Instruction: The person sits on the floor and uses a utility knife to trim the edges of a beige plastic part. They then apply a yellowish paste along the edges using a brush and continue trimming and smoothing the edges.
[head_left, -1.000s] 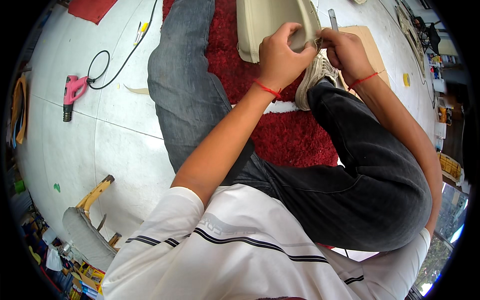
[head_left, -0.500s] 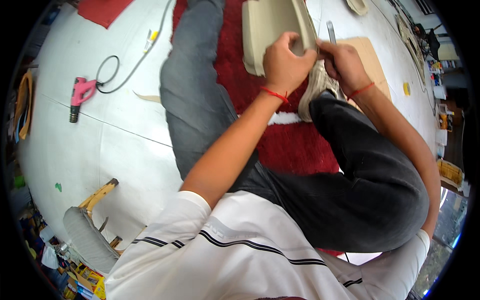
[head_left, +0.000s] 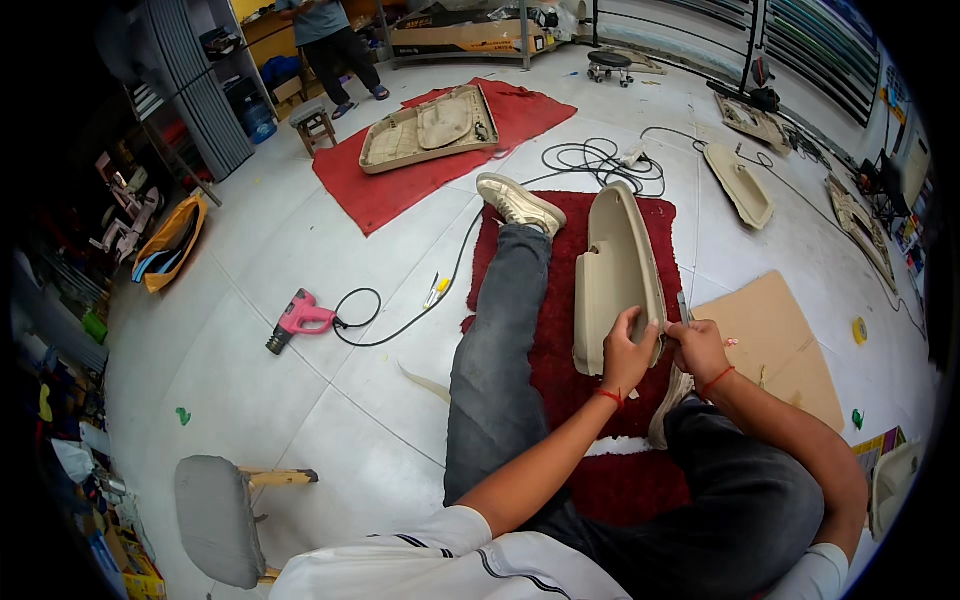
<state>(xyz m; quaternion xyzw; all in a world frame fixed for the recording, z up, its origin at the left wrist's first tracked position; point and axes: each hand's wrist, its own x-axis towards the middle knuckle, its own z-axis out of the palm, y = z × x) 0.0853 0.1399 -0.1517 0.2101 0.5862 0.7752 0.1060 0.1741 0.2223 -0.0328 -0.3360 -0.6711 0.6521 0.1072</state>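
A beige moulded panel, long and hollow like a trough, lies on the dark red rug between my legs. At its near right corner, my left hand grips the rim with thumb and fingers. Right beside it, my right hand is closed around a slim silvery tool. One end of that tool sticks up above the fist; its other end is hidden, so its kind is unclear. The right fingertips meet the panel's outer edge, close to my left thumb.
A pink heat gun with a black cord lies on the white floor to the left, near a grey stool. Cardboard lies right. Beyond are a red cloth bearing beige panels, another beige panel, and a standing person.
The head view has tilted up, bringing the far floor, red cloth and other person into sight. Both hands stay at the panel's corner, the right still holding the silvery tool.
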